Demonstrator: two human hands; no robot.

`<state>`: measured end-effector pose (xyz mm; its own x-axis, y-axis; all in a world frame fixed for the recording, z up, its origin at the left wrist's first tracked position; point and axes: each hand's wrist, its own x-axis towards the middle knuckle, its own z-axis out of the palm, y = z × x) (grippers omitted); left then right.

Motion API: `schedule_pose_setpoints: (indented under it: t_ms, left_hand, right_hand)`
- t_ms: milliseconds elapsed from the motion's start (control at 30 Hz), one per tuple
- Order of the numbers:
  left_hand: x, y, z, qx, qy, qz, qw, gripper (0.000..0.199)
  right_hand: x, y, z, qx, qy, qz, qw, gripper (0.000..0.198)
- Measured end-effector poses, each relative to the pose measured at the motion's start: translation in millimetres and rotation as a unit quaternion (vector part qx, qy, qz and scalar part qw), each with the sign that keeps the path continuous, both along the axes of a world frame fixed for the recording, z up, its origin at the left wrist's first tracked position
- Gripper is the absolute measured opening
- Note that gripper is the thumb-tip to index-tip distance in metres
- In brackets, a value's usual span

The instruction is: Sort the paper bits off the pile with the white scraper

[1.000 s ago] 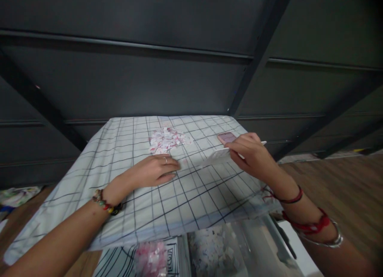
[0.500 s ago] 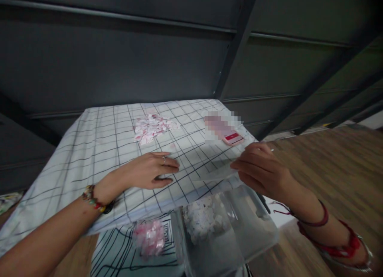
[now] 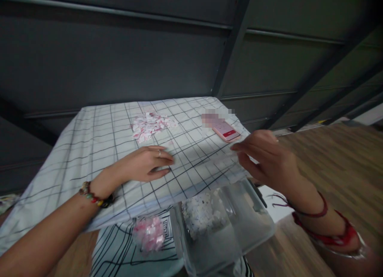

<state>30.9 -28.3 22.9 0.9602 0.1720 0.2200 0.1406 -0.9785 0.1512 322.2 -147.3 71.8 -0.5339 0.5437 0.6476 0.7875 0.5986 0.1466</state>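
Observation:
My left hand (image 3: 149, 163), with a ring and a beaded bracelet, rests on the checked cloth with its fingers apart and nothing in them. Beyond it lies a heap of small white and pink paper pieces (image 3: 151, 126). My right hand (image 3: 266, 157) is raised over the cloth's right edge, fingertips pinched together; whatever they hold is too faint to make out. Below, a clear plastic box (image 3: 254, 225) contains many small whitish pieces (image 3: 203, 215). To its left, pink shiny pieces (image 3: 151, 233) sit on a patterned blue-grey surface.
A pink phone (image 3: 227, 132) lies on the far right of the cloth-covered table (image 3: 98, 149), partly pixelated. Dark panels (image 3: 119, 61) stand behind the table. A white surface (image 3: 273, 203) shows beneath my right wrist, and wooden floor (image 3: 338, 165) extends to the right.
My right hand has risen slightly, and the thin translucent sheet seen stretching left from its fingers no longer shows clearly. My left hand stays on the cloth; the view has shifted a little.

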Motion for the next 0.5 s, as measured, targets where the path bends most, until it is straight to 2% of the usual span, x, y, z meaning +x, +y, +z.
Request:
schedule_pose_setpoints:
  t_ms: [133,267,367,500]
  left_hand:
    - [-16.0,15.6,4.1,0.011,0.024,0.065,0.998,0.027]
    - [-27.0,22.1,4.1,-0.014,0.031,0.103,0.994,0.026]
    - [-27.8,20.9,4.8,-0.028,0.037,0.111,0.993,0.025]
    - [-24.8,18.3,10.0,-0.043,0.058,0.112,0.991,0.023]
  right_hand:
    - [-21.6,53.0,-4.0,0.009,-0.025,-0.071,0.997,0.022]
    - [-49.4,96.9,-10.1,-0.023,-0.05,-0.083,0.995,0.026]
    - [-61.0,109.2,-12.5,-0.062,-0.072,-0.076,0.993,0.028]
    - [-59.8,102.6,-11.3,-0.07,-0.089,-0.046,0.993,0.027]
